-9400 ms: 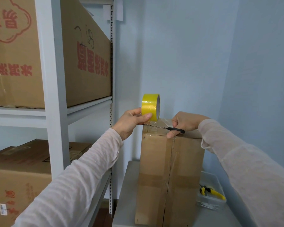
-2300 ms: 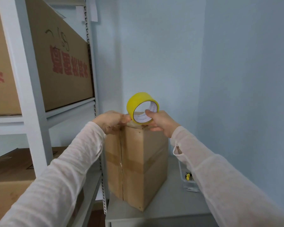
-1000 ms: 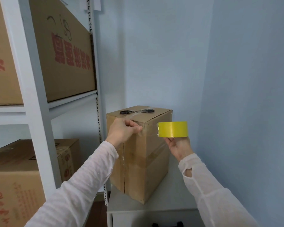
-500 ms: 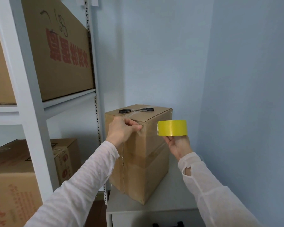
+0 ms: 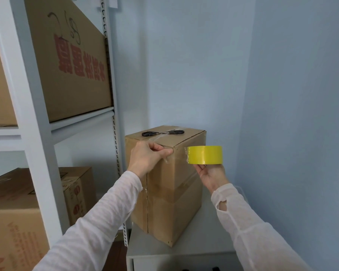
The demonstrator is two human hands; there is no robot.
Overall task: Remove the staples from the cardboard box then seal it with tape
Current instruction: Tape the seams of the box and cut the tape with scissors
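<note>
Left hand [image 5: 147,159]: fingers curled, thumb and forefinger pinching the end of the tape strip [image 5: 180,158] against the upper front corner of the cardboard box [image 5: 176,202]
Right hand [image 5: 210,176]: just right of the box, palm towards the camera, fingers closed on the tape roll [image 5: 205,155] from below
Tape roll: yellow, level with the box's upper edge, apart from the box
Tape strip: clear, stretched from the left fingertips across the box's right face to the roll
Cardboard box: upright on a grey cabinet [image 5: 209,237], top flaps closed, clear tape across the top, brown band round the middle
Scissors [image 5: 162,133]: black handles, lying flat on the box top
Shelf rack [image 5: 37,133]: white metal, left of the box, holding large printed cartons [image 5: 72,61] above and below
</note>
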